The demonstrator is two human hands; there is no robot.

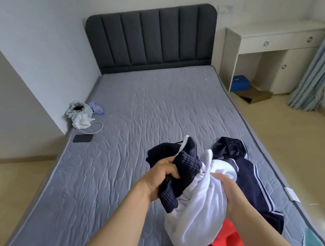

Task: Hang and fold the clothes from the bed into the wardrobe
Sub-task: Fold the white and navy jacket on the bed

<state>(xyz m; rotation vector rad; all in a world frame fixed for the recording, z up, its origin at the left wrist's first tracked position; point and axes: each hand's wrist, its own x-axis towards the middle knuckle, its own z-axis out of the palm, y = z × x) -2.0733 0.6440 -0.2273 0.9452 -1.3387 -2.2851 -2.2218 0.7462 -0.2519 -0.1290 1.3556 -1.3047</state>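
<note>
A red garment (228, 240) is lying at the bottom centre of the frame, on the near end of the bed (136, 115), partly under a white and navy jacket (197, 215) that both hands are holding up just above it. The left hand (163, 175), reaching in from the lower left, is gripping the jacket's navy ribbed band (183, 172) with its fingers curled tight round the fabric. The right hand (228, 192), coming in from the lower right, is clutching the bunched white cloth; its thumb is pressing on the front and its fingers are hiding behind the fabric. Navy trousers (250, 179) with white side stripes are lying crumpled on the bed just right of the jacket, touching it. A bit of teal cloth (310, 235) is showing at the lower right edge.

At the left edge of the bed a dark phone (82, 138) is lying flat, with a white cable (98, 127) looping just above it. Beyond them, a plastic bag (77, 109), a crumpled white tissue (81, 120) and a clear bottle (97, 107) are sitting close together. A dark padded headboard (153, 39) is standing at the top centre. At the upper right a white desk (281, 36) is standing against the wall, with a blue box (239, 82) and a piece of cardboard (255, 96) on the floor under it, and a pale blue curtain (317, 74) is hanging at the right edge
</note>
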